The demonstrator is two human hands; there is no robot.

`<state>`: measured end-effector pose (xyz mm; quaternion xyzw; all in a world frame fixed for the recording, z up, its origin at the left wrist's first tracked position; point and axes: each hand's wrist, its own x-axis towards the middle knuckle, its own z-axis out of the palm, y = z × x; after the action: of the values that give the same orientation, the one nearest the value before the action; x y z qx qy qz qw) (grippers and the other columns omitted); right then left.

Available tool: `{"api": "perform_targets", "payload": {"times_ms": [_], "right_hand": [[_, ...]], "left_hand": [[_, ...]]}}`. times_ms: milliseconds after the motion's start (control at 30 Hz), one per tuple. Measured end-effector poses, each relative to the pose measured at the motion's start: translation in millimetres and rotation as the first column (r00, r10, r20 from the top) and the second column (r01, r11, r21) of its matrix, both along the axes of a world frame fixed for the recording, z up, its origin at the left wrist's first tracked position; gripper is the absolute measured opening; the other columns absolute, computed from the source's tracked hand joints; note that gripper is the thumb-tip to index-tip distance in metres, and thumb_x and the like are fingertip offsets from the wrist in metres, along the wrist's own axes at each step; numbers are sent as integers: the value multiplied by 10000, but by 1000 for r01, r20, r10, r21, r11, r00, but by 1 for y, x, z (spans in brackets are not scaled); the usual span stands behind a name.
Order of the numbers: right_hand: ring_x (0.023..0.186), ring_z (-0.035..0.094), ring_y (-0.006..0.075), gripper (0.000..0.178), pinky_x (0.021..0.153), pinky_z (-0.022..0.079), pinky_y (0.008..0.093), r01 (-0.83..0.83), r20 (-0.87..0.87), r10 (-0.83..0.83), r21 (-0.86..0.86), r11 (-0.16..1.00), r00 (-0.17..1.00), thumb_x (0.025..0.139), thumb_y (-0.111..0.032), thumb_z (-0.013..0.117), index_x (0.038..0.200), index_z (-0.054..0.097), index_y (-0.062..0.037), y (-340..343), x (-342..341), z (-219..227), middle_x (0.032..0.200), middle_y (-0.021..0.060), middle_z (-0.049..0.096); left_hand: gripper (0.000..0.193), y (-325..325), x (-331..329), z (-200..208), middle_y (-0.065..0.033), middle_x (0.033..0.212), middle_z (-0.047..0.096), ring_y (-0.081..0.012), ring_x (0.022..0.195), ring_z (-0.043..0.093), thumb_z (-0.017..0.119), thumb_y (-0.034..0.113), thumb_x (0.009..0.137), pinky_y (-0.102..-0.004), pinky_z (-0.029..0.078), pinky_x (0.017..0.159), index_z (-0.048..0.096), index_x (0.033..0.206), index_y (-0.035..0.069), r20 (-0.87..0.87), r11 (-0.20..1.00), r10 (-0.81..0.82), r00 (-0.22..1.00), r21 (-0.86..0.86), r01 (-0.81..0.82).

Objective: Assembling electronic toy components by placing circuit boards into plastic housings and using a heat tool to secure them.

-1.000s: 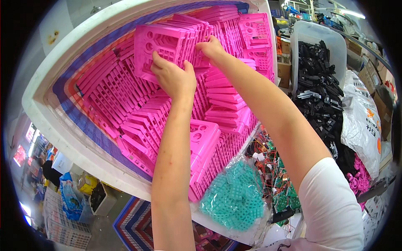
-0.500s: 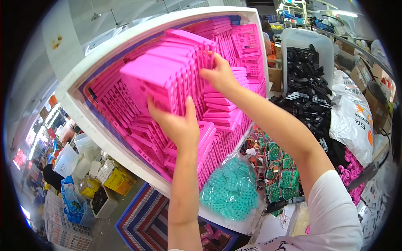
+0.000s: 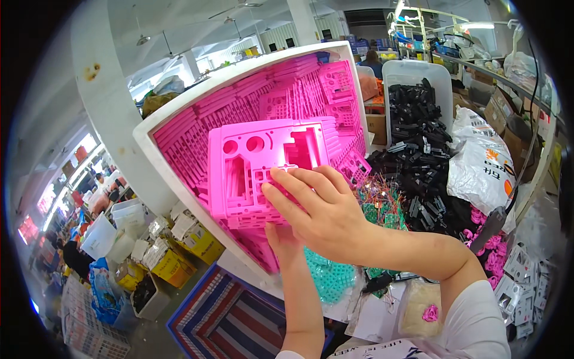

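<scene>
Both my hands hold a thick stack of pink plastic housing panels (image 3: 239,164) in front of a large white bin (image 3: 145,133). The uppermost panel faces me and has round holes, rectangular cut-outs and a small grid. My left hand (image 3: 286,240) supports the stack from below, its fingers mostly hidden behind my right wrist and the panels. My right hand (image 3: 323,206) rests over the near face, fingertips curled onto the grid. Inside the bin, more pink panels (image 3: 278,102) lie packed in rows.
Right of the bin are a bag of teal parts (image 3: 329,276), wired green circuit boards (image 3: 375,212) and a clear tub of black parts (image 3: 412,102). A white sack (image 3: 484,155) lies beyond. A striped lined crate (image 3: 233,311) stands below, with yellow boxes (image 3: 170,266) to the left.
The stack has come nearer and turned so its holed face shows. My right hand has moved from its far right side onto the near face; my left hand has gone underneath.
</scene>
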<state>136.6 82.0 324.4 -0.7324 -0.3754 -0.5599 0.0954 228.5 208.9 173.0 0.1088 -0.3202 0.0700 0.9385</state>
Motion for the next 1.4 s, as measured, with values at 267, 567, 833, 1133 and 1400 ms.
{"api": "perform_targets", "payload": {"times_ms": [267,567,833,1133,1400], "right_hand": [[1183,535,271,477,990,417,491,-28,-7,27,-97,995,1000,812,-223,602,1244,599,-20,-14,-11,16,1289,133,590],[1169,620,350,755,1033,417,619,-72,-303,-133,-579,812,944,657,-524,793,1232,614,-69,-20,5,138,1155,156,688],[1047,580,407,604,968,466,493,-46,-558,-360,-584,811,748,791,-127,775,1317,506,-2,27,18,203,1113,193,595],[1168,609,366,852,1007,470,426,19,-539,-354,-530,848,765,814,-672,645,1311,581,16,47,142,174,1265,240,632],[1248,572,378,900,1069,437,433,15,-600,-461,-598,801,654,774,-658,647,1359,565,21,104,176,146,1359,239,586]], "left_hand": [[512,-15,-14,15,-14,1496,436,-150,1360,402,416,298,1047,-337,366,1112,341,1520,116,171,996,-82,982,-26,88],[663,41,12,57,-173,1494,458,-337,1342,484,384,555,1012,-549,414,1121,378,1504,110,-201,923,-83,976,353,151],[675,52,33,72,-149,1516,433,-361,1360,451,389,566,993,-583,362,1129,374,1499,119,83,856,9,997,514,-51],[954,60,11,62,-105,1653,217,-388,1522,154,324,801,895,-706,106,1169,214,1595,163,-138,932,-361,922,-83,353],[826,85,37,53,-121,1638,257,-409,1502,214,375,681,944,-717,150,1153,264,1578,163,-271,987,-125,954,66,148]]}}
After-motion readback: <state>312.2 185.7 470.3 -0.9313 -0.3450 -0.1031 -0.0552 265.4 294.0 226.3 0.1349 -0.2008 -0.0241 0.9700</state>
